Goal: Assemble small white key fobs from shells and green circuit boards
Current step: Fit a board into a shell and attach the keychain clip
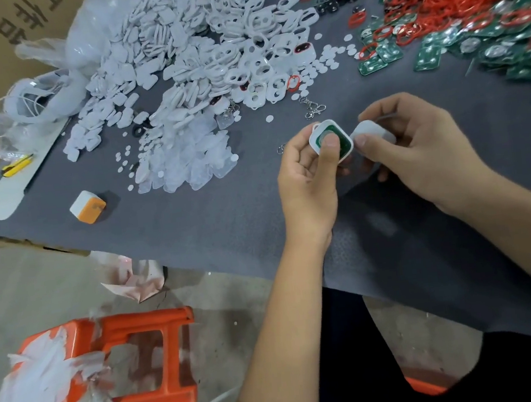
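1. Left hand (307, 177): is pinching the open shell half (330, 140), thumb pressing on the green circuit board (332, 136) seated inside, open face tilting up toward the camera.
2. Right hand (415, 150): is pinching the plain white cover (372, 132) in its fingertips.
3. Relation: cover is sitting just beside the shell's right edge, nearly touching; closing likely needs a short leftward move by the right hand.
4. Location: both pieces are hovering over the grey mat (227, 224).
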Demonstrator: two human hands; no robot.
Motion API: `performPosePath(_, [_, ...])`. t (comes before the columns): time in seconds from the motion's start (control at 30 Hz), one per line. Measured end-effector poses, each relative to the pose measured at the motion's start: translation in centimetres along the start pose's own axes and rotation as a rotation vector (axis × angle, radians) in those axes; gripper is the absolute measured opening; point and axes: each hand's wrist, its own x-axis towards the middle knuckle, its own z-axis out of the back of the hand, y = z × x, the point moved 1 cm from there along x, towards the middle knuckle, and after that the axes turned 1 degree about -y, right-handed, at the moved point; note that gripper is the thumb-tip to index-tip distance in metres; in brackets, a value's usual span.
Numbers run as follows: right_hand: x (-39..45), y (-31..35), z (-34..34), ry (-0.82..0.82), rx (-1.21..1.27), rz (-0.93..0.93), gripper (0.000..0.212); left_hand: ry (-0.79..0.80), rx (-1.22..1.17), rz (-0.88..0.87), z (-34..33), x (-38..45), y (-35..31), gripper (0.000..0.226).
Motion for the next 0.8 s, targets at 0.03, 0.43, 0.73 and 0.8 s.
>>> performPosePath(0.03, [0.01, 0.06, 0.02, -0.004, -0.001, 0.000, 0.016, -0.002, -0.005, -0.002, 0.00, 0.00, -0.03, 0.021])
performPosePath(0.43, [0.10, 0.32, 0.38, 0.011, -0.011, -0.025, 0.017, 0.010, -0.007, 0.012, -0.38, 0.00, -0.29, 0.019])
performPosePath(0.73, [0.31, 0.37, 0.60, -0.103, -0.003, -0.026, 0.037, -0.006, -0.122, 0.066, -0.26, 0.20, -0.45, 0.021])
performPosePath(0.8, [0.33, 0.54, 0.52, -0.105, -0.002, -0.029, 0.045, -0.001, -0.137, 0.074, -0.22, 0.22, -0.53, 0.023])
